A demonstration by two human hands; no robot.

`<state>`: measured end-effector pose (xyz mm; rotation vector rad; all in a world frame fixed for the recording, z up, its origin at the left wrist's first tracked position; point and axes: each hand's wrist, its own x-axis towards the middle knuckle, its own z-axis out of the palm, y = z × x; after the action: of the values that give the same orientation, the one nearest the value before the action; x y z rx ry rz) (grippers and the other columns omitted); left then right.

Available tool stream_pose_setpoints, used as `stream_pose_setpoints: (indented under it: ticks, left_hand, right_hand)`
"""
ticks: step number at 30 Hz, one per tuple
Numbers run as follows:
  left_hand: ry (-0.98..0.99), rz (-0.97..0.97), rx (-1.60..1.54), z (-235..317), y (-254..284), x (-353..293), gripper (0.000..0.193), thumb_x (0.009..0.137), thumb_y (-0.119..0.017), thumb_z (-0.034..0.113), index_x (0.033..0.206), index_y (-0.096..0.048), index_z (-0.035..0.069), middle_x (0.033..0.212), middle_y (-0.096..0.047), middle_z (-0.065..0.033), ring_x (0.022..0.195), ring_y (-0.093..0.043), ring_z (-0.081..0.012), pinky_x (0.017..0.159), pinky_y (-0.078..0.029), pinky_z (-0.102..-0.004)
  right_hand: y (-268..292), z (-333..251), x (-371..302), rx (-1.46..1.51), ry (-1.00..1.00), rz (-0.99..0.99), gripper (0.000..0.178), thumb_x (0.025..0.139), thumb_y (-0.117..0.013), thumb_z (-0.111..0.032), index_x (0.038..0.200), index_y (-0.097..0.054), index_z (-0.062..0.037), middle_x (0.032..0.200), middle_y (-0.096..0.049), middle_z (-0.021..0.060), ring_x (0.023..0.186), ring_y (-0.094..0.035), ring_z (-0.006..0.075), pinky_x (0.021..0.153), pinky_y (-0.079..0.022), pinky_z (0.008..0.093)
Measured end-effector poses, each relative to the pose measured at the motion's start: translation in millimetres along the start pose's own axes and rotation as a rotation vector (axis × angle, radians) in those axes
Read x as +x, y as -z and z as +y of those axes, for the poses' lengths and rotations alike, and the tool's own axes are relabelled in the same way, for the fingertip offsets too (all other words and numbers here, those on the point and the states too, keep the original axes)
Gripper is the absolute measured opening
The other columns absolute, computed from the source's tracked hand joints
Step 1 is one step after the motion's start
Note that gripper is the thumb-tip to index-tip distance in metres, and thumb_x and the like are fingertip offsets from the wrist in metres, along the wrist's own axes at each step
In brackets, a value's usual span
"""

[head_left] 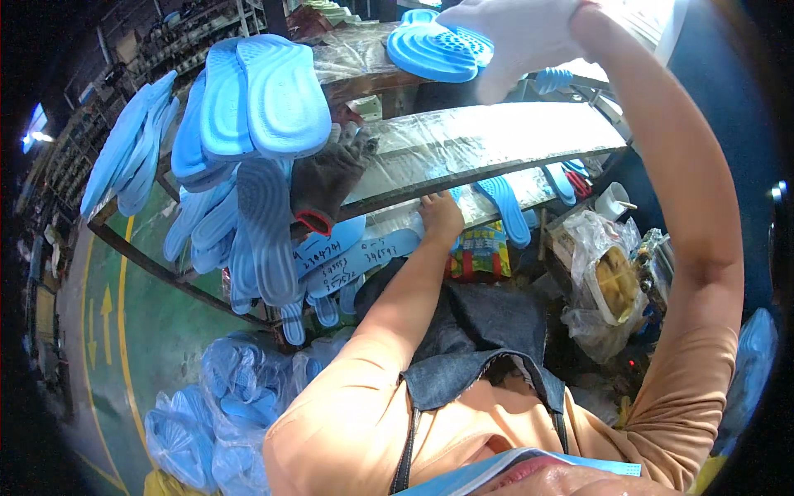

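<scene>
My right hand (529, 45), in a white glove washed out by glare, is raised at the upper shelf with thumb and fingers apart. Right beside it lie blue insoles (426, 54) with a studded pattern; whether the glove touches them is hard to tell. Lower down, my bare left hand (440, 218) has its fingers bent at the edge of the lower shelf, under the middle one. A bit of blue shows next to those fingertips, but what they grip is hidden. Close to it, another blue insole (506, 211) hangs over the shelf edge.
Stacked blue insoles (277, 99) stand out from the rack's left end, beside a dark work glove (329, 178). Clear bags of blue insoles (236, 380) lie on the green floor (149, 322). A plastic-lined container (608, 285) and a white cup (612, 201) are at right.
</scene>
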<state>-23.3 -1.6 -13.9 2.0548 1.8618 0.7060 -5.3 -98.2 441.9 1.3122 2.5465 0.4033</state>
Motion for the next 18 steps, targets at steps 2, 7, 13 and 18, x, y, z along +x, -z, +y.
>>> stream_pose_setpoints:
  ticks: [2, 7, 13, 18]
  left_hand:
    - [0.014, 0.009, 0.035, -5, 0, -1, 0.048, 0.086, -0.059, 0.020, 0.129, -0.051, 0.000, 0.134, -0.050, -0.0248, 0.125, -0.045, -0.0389, 0.103, -0.037, -0.0524]
    - [0.025, -0.035, 0.026, 2, 2, -6, 0.051, 0.085, -0.061, 0.019, 0.130, -0.049, -0.002, 0.132, -0.049, -0.0267, 0.125, -0.043, -0.0402, 0.105, -0.034, -0.0520]
    - [-0.005, 0.147, 0.045, -7, -16, -11, 0.044, 0.080, -0.061, 0.018, 0.119, -0.055, -0.004, 0.125, -0.050, -0.0318, 0.115, -0.050, -0.0451, 0.100, -0.042, -0.0543]
    - [-0.002, 0.084, 0.006, 32, -6, -11, 0.044, 0.087, -0.054, 0.020, 0.127, -0.053, 0.000, 0.126, -0.055, -0.0263, 0.121, -0.047, -0.0415, 0.103, -0.037, -0.0529]
  right_hand:
    - [-11, -6, 10, 0.085, 0.011, 0.090, 0.077, 0.068, -0.078, -0.049, 0.120, -0.057, 0.0046, 0.118, -0.063, 0.0271, 0.113, -0.059, 0.0402, 0.097, -0.047, 0.0440]
    - [-11, -19, 4, 0.168, -0.088, 0.130, 0.079, 0.070, -0.077, -0.050, 0.124, -0.056, 0.0032, 0.122, -0.060, 0.0284, 0.117, -0.056, 0.0415, 0.099, -0.046, 0.0442]
    - [-65, 25, 22, -0.007, -0.117, 0.399, 0.092, 0.065, -0.074, -0.059, 0.134, -0.053, -0.0017, 0.118, -0.063, 0.0238, 0.115, -0.058, 0.0373, 0.098, -0.049, 0.0431]
    - [-30, 29, -56, 0.117, -0.035, 0.414, 0.079, 0.074, -0.076, -0.048, 0.132, -0.053, 0.0011, 0.133, -0.053, 0.0278, 0.125, -0.051, 0.0390, 0.105, -0.042, 0.0421]
